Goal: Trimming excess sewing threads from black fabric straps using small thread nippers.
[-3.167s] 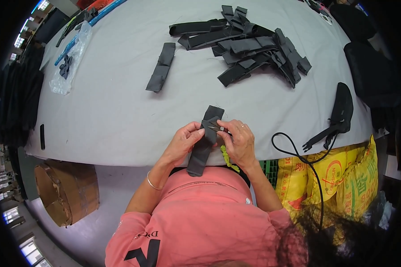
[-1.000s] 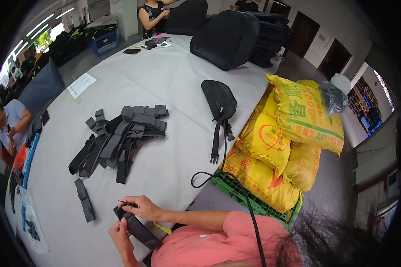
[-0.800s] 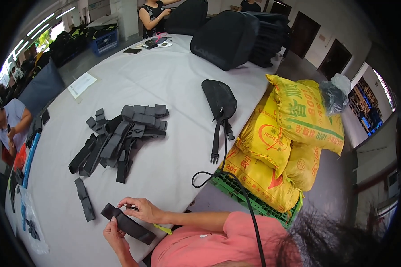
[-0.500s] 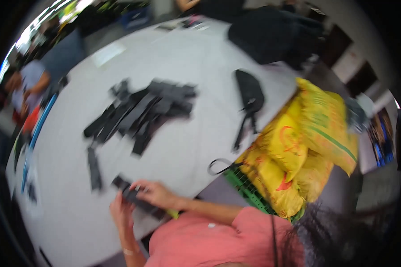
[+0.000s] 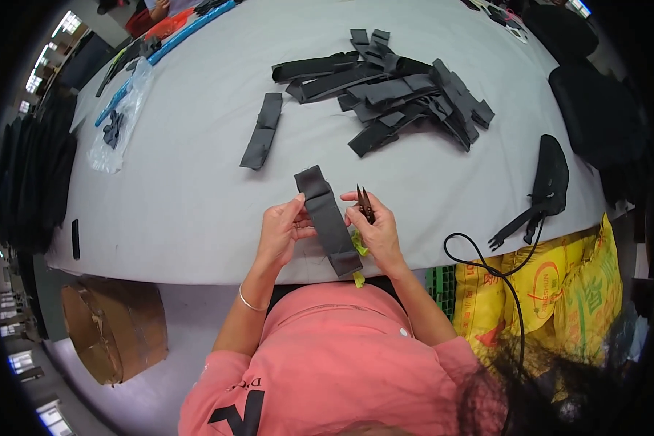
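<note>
My left hand pinches the left edge of a dark grey fabric strip, which slants over the table's near edge with its far end raised to the left. Thread snips with dark blades pointing away are gripped in my right hand, just right of the strip. A yellow-green scrap shows beside the strip under that hand; what it is attached to is hidden. Beyond my hands, a single similar strip lies apart from a loose pile of dark strips.
A black pouch with a buckle strap lies at the right table edge, near a looped black cord. Yellow sacks and a green crate stand below. At lower left is a cardboard box; a clear plastic bag lies far left.
The view has swung round and sharpened. My right hand, earlier over the strip, now sits to its right with the snips showing upright. The left hand still holds the strip.
</note>
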The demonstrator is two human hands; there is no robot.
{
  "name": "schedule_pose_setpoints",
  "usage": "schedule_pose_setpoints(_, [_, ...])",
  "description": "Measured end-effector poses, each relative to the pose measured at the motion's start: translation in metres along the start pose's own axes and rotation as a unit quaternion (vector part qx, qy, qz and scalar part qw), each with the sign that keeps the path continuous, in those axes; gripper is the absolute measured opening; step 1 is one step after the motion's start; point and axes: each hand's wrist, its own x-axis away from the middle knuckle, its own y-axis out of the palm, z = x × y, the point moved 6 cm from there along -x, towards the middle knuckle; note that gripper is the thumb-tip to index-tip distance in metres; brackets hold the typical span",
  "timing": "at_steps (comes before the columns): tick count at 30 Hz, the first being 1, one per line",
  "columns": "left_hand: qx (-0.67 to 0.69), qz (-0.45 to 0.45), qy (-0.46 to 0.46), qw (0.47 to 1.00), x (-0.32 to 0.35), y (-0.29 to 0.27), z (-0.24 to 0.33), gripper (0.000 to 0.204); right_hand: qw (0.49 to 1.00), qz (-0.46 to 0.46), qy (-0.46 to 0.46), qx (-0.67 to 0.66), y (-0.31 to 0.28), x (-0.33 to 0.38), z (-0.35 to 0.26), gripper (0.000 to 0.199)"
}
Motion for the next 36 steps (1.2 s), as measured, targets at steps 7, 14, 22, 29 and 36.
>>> schedule_pose_setpoints(7, [0.0,0.004,-0.005,1.0,-0.001,-0.008,-0.002,0.035,0.957,0.08,-0.139,0.241,-0.006,0.008,-0.024,0.025])
schedule_pose_setpoints(14, [-0.004,-0.004,-0.005,1.0,-0.004,-0.008,-0.004,0.035,0.881,0.055,-0.273,0.383,-0.006,0.012,-0.039,0.021])
schedule_pose_setpoints(22, [-0.004,-0.01,-0.004,1.0,-0.003,-0.007,-0.004,0.035,0.86,0.066,-0.303,0.404,-0.003,0.014,-0.04,0.019])
schedule_pose_setpoints(29, [0.001,-0.007,-0.014,1.0,-0.003,-0.004,-0.008,0.034,0.866,0.07,-0.303,0.391,-0.002,0.014,-0.039,0.018])
schedule_pose_setpoints(36, [-0.009,-0.007,-0.023,1.0,-0.004,-0.007,-0.012,0.033,0.903,0.088,-0.232,0.351,-0.012,0.009,-0.028,0.015])
